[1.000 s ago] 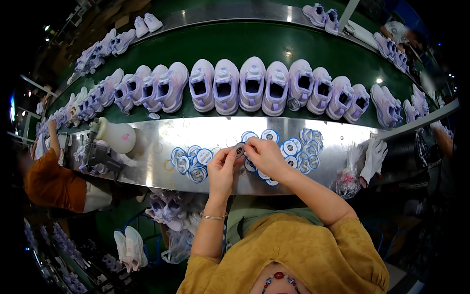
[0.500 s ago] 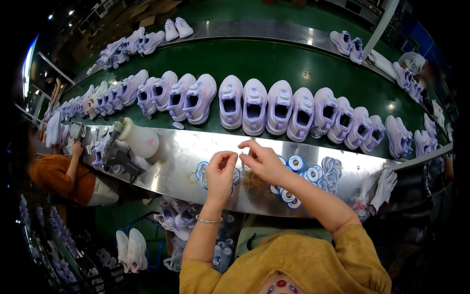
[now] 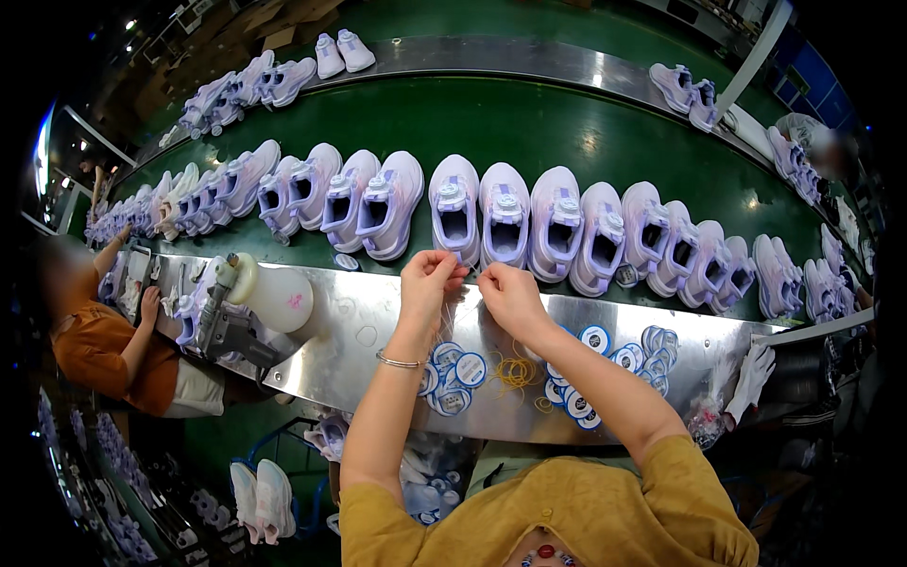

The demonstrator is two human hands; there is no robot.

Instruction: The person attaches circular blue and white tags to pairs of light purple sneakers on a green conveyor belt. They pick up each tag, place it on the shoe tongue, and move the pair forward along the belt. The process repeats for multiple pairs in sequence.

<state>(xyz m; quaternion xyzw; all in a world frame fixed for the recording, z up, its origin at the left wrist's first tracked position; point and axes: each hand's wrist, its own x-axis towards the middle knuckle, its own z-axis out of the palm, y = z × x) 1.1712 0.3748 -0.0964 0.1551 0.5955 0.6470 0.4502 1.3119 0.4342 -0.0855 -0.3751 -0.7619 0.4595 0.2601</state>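
My left hand (image 3: 428, 288) is closed in a pinch at the heel of a pale lilac sneaker (image 3: 454, 180). Beside it, my right hand (image 3: 513, 300) pinches too, below the neighbouring sneaker (image 3: 504, 184). Only a small gap parts the fingertips; faint pale strands seem to hang under them, too thin to make out. Beneath my hands, round blue-and-white tags (image 3: 470, 369) lie on the metal ledge (image 3: 350, 369). Yellow rubber bands (image 3: 515, 371) lie right of these tags, and more round tags (image 3: 578, 404) spread out under my right forearm.
A row of lilac sneakers (image 3: 652, 222) stands along the green conveyor belt (image 3: 557, 123). On the ledge to the left is a tool with a white round container (image 3: 283, 298). A white glove (image 3: 751, 378) lies at the right end. Another person (image 3: 113, 350) works at far left.
Both hands have moved forward, from over the ledge to the near edge of the belt by the sneakers. The tags and rubber bands beneath show more fully. The person at left has reached out an arm.
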